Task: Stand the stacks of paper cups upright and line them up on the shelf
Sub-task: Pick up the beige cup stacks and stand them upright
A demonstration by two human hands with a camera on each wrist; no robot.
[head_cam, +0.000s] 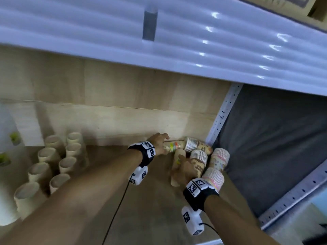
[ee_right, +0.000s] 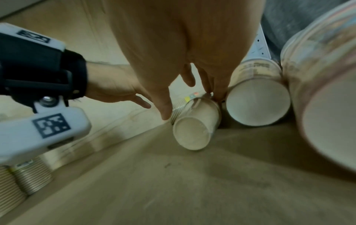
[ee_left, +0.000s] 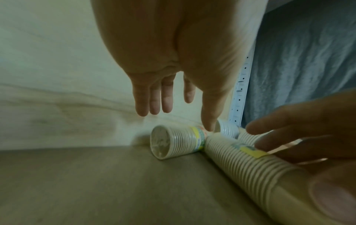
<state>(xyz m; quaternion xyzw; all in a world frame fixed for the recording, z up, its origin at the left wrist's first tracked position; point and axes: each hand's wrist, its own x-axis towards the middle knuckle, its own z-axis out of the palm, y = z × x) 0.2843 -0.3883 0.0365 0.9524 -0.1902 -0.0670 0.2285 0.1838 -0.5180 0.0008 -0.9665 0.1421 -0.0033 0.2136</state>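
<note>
Several stacks of paper cups lie toppled in the shelf's right rear corner. My left hand (head_cam: 161,140) (ee_left: 181,120) hovers over a lying stack with a yellow label (head_cam: 172,146) (ee_left: 177,143); its fingers are straight and only the thumb touches the stack. My right hand (head_cam: 182,167) (ee_right: 190,106) grips a long plain stack (head_cam: 177,167) (ee_left: 250,164) (ee_right: 194,126) from above, thumb on one side and fingers on the other; it lies on the wooden shelf board (head_cam: 150,200). Brown-printed stacks (head_cam: 198,145) (ee_right: 258,100) and pink-printed stacks (head_cam: 220,159) lie beside it.
Several plain cup stacks (head_cam: 53,156) stand upright in rows at the left. A white bottle (head_cam: 7,131) is at the far left. A perforated metal post (head_cam: 221,117) and grey cloth (head_cam: 274,147) close the right side. A white upper shelf (head_cam: 177,41) hangs overhead.
</note>
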